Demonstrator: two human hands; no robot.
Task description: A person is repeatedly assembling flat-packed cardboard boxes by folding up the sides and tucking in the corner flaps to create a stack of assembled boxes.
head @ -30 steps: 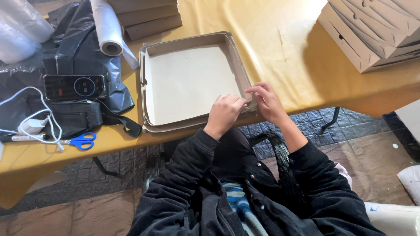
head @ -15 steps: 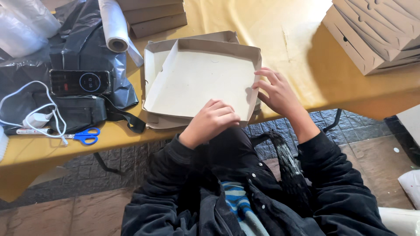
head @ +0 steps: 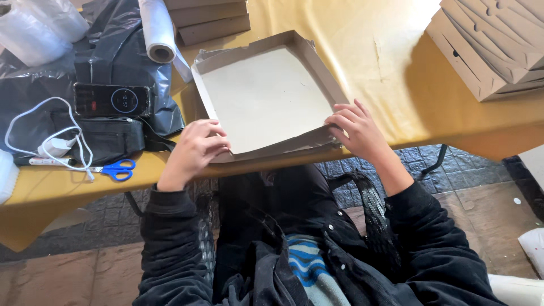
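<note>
1. Tabletop (head: 396,85) under a yellow cloth fills the upper part of your view; its near edge runs across at the height of your wrists. Below it you see grey paving stones (head: 481,164) and your dark jacket sleeves.

2. Containers: an open, shallow cardboard box (head: 266,96) lies flat in front of you, at 12 o'clock from your chest. Its pale inside shows nothing in it. At 2 o'clock from it a stack of closed flat boxes (head: 493,51) sits at the table's corner; what they hold is hidden. At 11 o'clock two more brown boxes (head: 209,20) are piled.

3. At 9 to 10 o'clock of the open box lie a black plastic bag (head: 113,56), a roll of clear film (head: 156,31), a phone (head: 111,100) with a lit screen, a white cable (head: 68,141) and blue-handled scissors (head: 116,169).

4. The open box is nearly square, so no long axis stands out. It sits turned a little: its far corner points to about 1 o'clock, and its near wall runs along the table edge, folded low.

5. Your left hand (head: 195,150) grips the near left corner of the box, fingers curled over the flap. Your right hand (head: 357,130) holds the near right corner, fingers bent onto the wall. The hands are well apart, the near wall between them.
</note>
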